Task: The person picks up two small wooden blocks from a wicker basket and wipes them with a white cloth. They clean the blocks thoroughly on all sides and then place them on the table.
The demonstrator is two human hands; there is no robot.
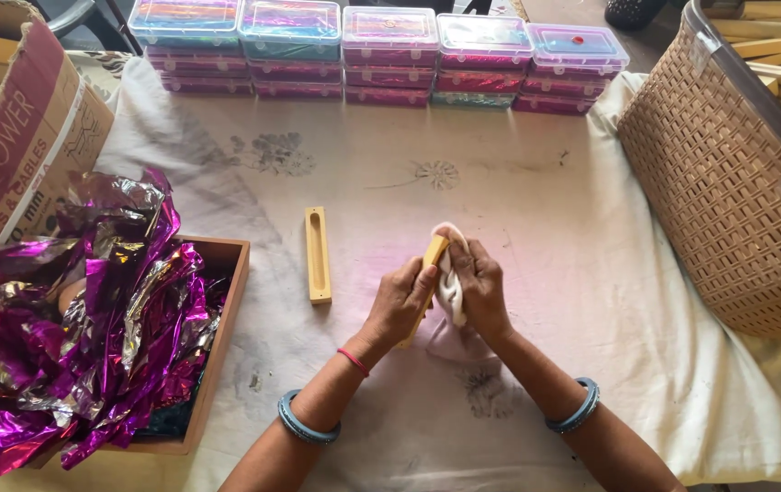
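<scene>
The left hand [401,301] has its grip closed around a narrow yellow wooden piece [430,264], held slanted above the middle of the counter [536,228]. The right hand [479,287] is closed on a white cloth [449,282], pressed against that same piece, so the two hands meet over it. Both wrists wear blue bangles, and the left wrist also carries a thin red thread.

Just to the left of the hands a second yellow wooden piece [318,255] lies flat on the counter, long and slim, with a slot cut along its upper face. It is apart from both hands.

The counter is covered with a pale sheet printed with faint grey flowers. Along its far edge stands a row of clear plastic boxes [381,55] with rounded corners, stacked several high in five columns, their contents showing pink, magenta and rainbow-coloured.

At the left, a shallow wooden tray [226,310] holds a heap of crumpled purple and silver foil [81,310] that spills over its rim. Behind it, at the upper left corner, stands a brown cardboard carton [26,137] with a dark red band and white lettering on its side. At the right a tan woven plastic basket [727,191] stands on the counter, with pale wooden pieces visible behind it.
</scene>
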